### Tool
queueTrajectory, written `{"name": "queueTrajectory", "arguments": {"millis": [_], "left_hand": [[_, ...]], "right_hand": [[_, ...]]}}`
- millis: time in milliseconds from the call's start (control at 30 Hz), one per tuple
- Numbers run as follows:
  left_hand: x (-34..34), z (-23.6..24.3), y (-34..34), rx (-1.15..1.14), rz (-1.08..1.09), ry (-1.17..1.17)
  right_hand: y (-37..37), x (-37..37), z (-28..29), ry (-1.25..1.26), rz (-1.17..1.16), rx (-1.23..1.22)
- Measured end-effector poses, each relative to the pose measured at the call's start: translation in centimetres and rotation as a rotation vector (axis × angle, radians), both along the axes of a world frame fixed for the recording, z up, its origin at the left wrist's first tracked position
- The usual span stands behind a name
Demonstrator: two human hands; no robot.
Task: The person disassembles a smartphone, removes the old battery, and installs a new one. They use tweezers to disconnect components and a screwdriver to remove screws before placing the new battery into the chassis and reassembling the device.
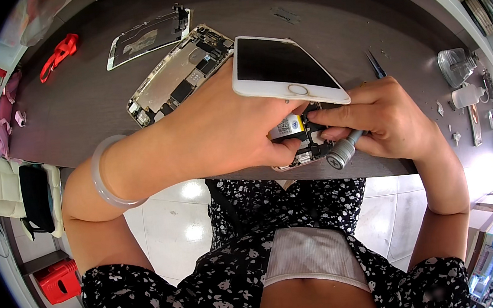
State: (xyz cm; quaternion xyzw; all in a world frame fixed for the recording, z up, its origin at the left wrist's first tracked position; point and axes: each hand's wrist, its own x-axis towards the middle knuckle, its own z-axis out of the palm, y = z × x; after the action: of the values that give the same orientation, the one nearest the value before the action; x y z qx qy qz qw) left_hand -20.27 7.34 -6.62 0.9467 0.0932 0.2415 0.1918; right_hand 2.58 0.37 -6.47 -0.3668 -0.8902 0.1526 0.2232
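My left hand [224,120] is closed round the left side of an opened smartphone near the table's front edge, its thumb beside the battery [288,126]. The phone's white-framed screen [279,65] is lifted over the phone body and partly covers my fingers. At the body's right side, my right hand [385,117] has its thumb and index fingertip on the inner parts. A grey metal screwdriver [342,152] lies in the curled fingers of that hand, its round end toward me; its tip is hidden.
Behind my left hand lies another opened phone body [168,81], with a detached screen panel [148,38] beyond. Dark tweezers [375,64] and a red strap [60,56] lie on the table [95,110]. Glass and plastic bottles [457,66] stand at the right edge.
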Motion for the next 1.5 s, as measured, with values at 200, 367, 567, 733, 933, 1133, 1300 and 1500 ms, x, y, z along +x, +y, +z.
{"name": "queueTrajectory", "arguments": {"millis": [200,367,567,733,933,1133,1300,1500], "left_hand": [[0.02,0.01,0.01,-0.025,-0.015,0.004],[-0.23,0.32,0.01,-0.059,-0.015,0.075],[-0.26,0.48,-0.18,-0.081,0.027,0.130],[-0.18,0.60,-0.04,-0.114,0.014,0.192],[-0.13,0.26,0.14,-0.067,-0.002,0.130],[-0.20,0.21,0.11,-0.106,-0.032,0.105],[-0.07,0.43,0.15,-0.101,-0.019,0.149],[-0.13,0.68,0.00,-0.073,-0.032,0.144]], "right_hand": [[-0.01,0.10,-0.08,0.035,0.009,-0.054],[-0.03,-0.10,-0.28,0.034,0.001,-0.044],[0.09,-0.12,-0.23,0.033,-0.007,-0.040],[0.08,-0.04,-0.38,0.049,-0.033,0.037],[0.16,0.06,-0.42,0.040,-0.004,0.013],[0.02,-0.10,0.04,-0.012,0.004,0.036],[0.02,-0.13,-0.06,-0.010,-0.008,0.042],[0.27,0.18,-0.18,-0.004,-0.045,0.095]]}}
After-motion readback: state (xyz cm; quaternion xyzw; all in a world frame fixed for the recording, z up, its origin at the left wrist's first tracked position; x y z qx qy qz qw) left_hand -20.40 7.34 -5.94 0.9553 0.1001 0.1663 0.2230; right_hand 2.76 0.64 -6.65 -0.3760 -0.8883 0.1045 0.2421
